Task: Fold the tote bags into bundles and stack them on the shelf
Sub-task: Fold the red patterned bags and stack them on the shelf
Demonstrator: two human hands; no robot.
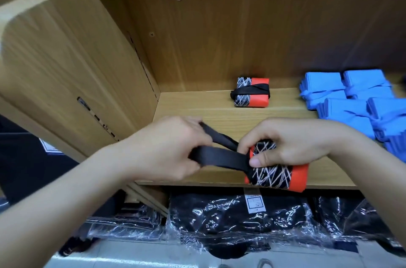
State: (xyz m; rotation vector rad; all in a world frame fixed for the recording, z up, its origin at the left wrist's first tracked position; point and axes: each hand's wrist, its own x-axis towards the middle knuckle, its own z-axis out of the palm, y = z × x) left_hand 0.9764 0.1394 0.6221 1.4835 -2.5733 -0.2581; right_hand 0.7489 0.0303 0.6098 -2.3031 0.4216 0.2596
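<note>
A folded tote bag bundle (pixel 276 176), black with white lines and orange edges, sits at the front edge of the wooden shelf (pixel 197 105). My right hand (pixel 292 144) grips its top, thumb pressed on the near side. My left hand (pixel 171 147) grips the bag's black strap (pixel 219 158), which stretches leftward from the bundle. A finished bundle (pixel 251 92) of the same pattern, tied with its black strap, lies at the back of the shelf.
Several blue folded bundles (pixel 351 100) are stacked on the shelf's right side. The shelf's wooden side wall (pixel 66 65) rises at left. Below the shelf lie black goods in clear plastic wrap (pixel 230 219).
</note>
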